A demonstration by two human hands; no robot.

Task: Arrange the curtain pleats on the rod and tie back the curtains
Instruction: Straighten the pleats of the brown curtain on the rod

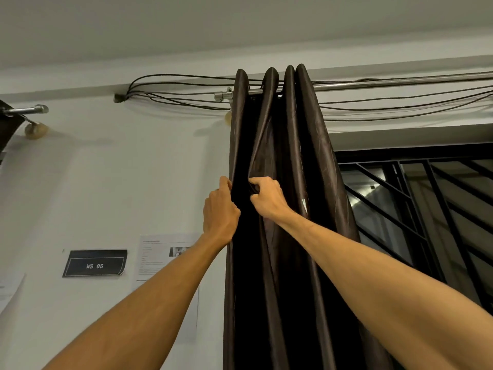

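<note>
A dark brown curtain (306, 161) hangs gathered in several pleats at the left end of a metal rod (373, 85). My left hand (220, 209) grips the curtain's leftmost pleat edge, fingers curled round the fabric. Just to its right, my right hand (266, 196) pinches the fold of the second pleat at about the same height. Both arms reach up from below. No tie-back is visible.
Black cables (181, 94) run along the wall behind the rod. A second rod end (26, 110) with another dark curtain sits at far left. A "WS 05" sign (94, 263) and a paper sheet (165, 257) hang on the wall. A barred window (426, 209) lies right.
</note>
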